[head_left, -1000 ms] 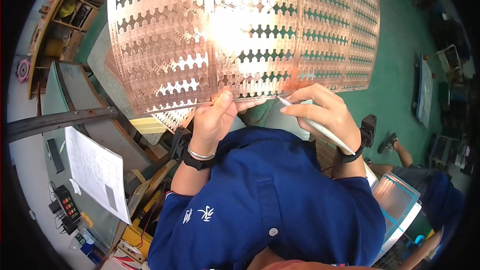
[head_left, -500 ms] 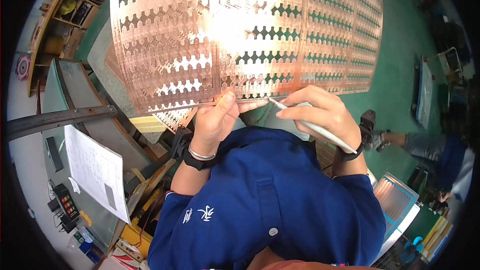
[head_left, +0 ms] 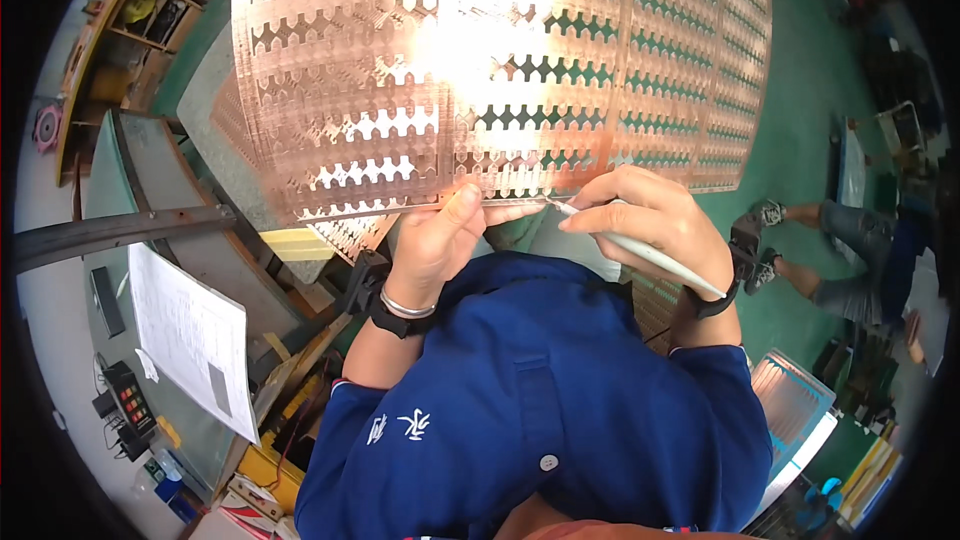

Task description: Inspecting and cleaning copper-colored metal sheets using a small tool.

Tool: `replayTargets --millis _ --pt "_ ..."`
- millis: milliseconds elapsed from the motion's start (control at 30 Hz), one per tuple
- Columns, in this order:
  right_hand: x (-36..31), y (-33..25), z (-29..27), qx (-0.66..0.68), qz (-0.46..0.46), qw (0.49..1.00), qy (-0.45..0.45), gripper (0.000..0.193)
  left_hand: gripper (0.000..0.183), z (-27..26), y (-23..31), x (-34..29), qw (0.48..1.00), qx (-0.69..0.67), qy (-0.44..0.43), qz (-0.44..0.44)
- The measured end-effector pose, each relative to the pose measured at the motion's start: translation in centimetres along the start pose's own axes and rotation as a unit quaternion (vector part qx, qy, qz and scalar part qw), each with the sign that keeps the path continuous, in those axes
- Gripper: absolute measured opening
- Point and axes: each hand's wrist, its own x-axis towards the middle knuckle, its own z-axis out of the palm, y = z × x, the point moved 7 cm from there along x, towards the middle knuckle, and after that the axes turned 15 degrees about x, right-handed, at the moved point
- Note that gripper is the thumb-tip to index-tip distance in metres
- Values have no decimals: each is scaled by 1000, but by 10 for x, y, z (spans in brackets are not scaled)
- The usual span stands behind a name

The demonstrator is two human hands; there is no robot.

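Observation:
A large copper-coloured perforated sheet, with rows of cut-outs and a bright glare in its middle, rises in front of me. At its near edge, my left hand is closed, thumb on top and fingers underneath. My right hand pinches a slim white pen-shaped tool. The tool's thin tip is at the sheet's near edge, just right of my left fingertips; whether it touches the metal is too small to tell. Its rear end slants back toward my right wrist.
A printed paper sheet lies at left, beyond a dark metal bar. Wooden shelving stands far left. A person in shorts is on the green floor at right. A framed striped panel sits near my right elbow.
The copper sheet and my two hands have shifted slightly right, the tool tip still at the edge. At right, the other person's legs have come further into view.

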Motion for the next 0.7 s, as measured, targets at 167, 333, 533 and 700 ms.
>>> replayTargets --millis 167,333,533,700 --pt "7 -4 6 13 -13 1000 -10 27 29 -4 -5 -3 1000 -5 -3 2" --pt "11 -6 12 21 -7 1000 -21 21 34 -5 -10 -6 999 30 17 -28" --pt "15 -10 19 38 -42 997 -45 24 35 -1 -9 -4 999 16 13 -25" --pt "15 -10 12 3 -33 999 -13 22 35 -7 -11 -9 999 30 10 -34"
